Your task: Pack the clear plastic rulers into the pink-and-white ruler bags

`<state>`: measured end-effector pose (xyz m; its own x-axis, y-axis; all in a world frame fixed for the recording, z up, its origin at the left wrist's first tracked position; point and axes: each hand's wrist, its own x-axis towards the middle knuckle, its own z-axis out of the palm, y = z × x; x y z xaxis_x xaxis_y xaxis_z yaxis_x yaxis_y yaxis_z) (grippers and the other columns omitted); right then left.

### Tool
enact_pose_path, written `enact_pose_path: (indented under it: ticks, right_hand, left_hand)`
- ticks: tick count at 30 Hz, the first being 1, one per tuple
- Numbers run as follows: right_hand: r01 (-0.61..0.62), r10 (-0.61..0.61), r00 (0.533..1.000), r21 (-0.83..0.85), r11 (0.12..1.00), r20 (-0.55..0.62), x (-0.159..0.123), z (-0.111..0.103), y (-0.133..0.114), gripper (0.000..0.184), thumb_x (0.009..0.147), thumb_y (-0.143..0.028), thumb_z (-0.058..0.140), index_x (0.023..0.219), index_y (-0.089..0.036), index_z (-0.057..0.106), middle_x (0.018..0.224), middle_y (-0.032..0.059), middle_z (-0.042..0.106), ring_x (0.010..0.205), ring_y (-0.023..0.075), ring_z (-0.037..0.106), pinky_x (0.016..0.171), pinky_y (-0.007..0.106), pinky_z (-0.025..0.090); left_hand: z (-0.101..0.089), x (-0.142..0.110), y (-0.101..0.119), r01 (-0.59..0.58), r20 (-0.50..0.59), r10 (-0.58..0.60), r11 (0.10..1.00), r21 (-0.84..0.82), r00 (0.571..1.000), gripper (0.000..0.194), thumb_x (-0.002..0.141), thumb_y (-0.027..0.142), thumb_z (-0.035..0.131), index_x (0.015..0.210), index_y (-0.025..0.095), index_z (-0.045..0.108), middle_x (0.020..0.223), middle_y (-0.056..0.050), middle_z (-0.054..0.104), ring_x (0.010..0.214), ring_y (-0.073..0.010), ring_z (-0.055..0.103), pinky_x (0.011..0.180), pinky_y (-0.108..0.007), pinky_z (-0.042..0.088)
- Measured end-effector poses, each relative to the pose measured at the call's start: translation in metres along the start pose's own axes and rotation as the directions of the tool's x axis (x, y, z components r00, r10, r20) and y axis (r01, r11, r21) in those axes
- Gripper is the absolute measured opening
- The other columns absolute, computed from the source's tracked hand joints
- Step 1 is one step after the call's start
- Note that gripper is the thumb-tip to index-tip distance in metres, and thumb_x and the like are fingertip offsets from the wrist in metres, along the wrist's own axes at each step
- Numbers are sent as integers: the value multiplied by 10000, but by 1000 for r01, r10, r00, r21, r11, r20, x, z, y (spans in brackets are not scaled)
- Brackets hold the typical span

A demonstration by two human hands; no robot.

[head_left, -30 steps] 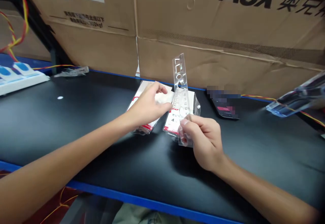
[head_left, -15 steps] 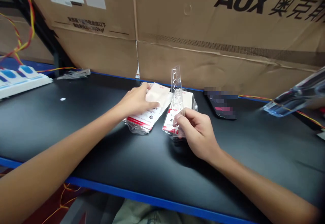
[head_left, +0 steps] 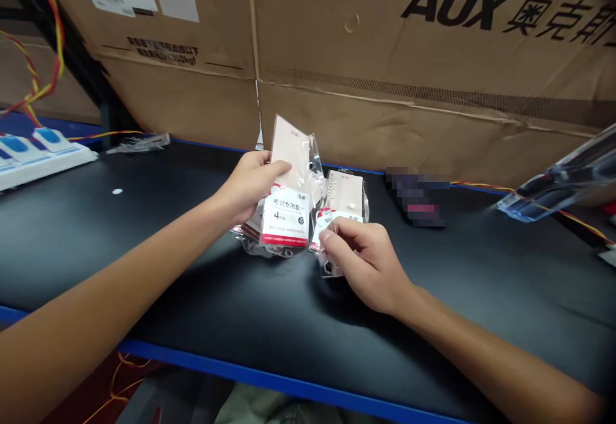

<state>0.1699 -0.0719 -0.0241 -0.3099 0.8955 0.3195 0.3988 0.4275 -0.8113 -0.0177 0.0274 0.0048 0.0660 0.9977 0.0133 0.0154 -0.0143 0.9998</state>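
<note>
My left hand (head_left: 251, 183) grips a flat packet of rulers (head_left: 287, 186) by its left edge, thumb on the front. The packet is a clear sleeve with a pale upper part and a white-and-red label, tilted up. Beneath it lies a pile of similar packets (head_left: 257, 244), partly covered. My right hand (head_left: 363, 254) is closed in a pinch on a clear plastic ruler (head_left: 329, 263), now seen poorly against the packets. Behind these fingers a second pile of packets (head_left: 353, 190) lies on the black table (head_left: 206, 321).
A large cardboard box (head_left: 327, 110) stands along the table's back edge. To the right lie a dark, blurred-out object (head_left: 416, 199) and a clear plastic piece (head_left: 539, 186). A white power strip (head_left: 52, 158), crumpled plastic (head_left: 139, 143) and a small white disc (head_left: 117, 191) are on the left.
My left hand has lifted a packet off the left pile and tilted it upright. The clear ruler in my right hand has turned down from its upright pose.
</note>
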Motion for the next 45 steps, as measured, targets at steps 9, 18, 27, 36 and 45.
enact_pose_path:
  ticks: [9, 18, 27, 36, 45]
  right_hand:
    - [-49, 27, 996, -279, 959, -82, -1, 4, -2, 413, 876, -214, 534, 561, -191, 267, 509, -50, 312, 522, 91, 254, 519, 283, 211]
    - [-62, 47, 996, -187, 980, -79, 6, -4, 5, 406, 971, -308, 477, 611, -197, 326, 570, -42, 392, 561, 102, 329, 546, 279, 249]
    - [-148, 156, 986, 127, 981, -62, 8, -5, 10, 452, 1013, -461, 445, 641, -206, 414, 541, -42, 459, 552, 112, 427, 554, 275, 314]
    - [-172, 168, 985, 326, 930, 42, 9, -5, 10, 453, 1009, -444, 472, 631, -195, 450, 493, -45, 466, 471, 92, 430, 496, 252, 324]
    - [-176, 204, 978, 382, 907, -34, 7, -5, 6, 432, 988, -432, 502, 631, -194, 452, 533, -44, 450, 457, 89, 426, 462, 245, 319]
  left_hand:
    - [7, -16, 4, -273, 5, 282, 927, 256, 960, 79, 800, 219, 573, 819, 161, 624, 762, -31, 628, 660, -164, 563, 532, -241, 398]
    - [8, -17, 14, -81, 47, 84, 995, -49, 995, 124, 784, 184, 587, 884, 145, 650, 727, -36, 662, 642, -188, 630, 557, -267, 480]
    - [3, -19, 13, 15, 159, 15, 983, -184, 987, 311, 732, 223, 771, 1007, 123, 667, 899, -100, 747, 737, -222, 710, 666, -327, 585]
    - [4, -21, 15, 12, 135, 21, 972, -235, 991, 300, 746, 212, 795, 1013, 117, 696, 873, -95, 766, 753, -228, 736, 730, -346, 619]
    - [-9, -9, 13, 41, 81, -29, 988, -151, 996, 267, 731, 246, 796, 951, 124, 706, 849, -102, 764, 692, -237, 726, 630, -349, 606]
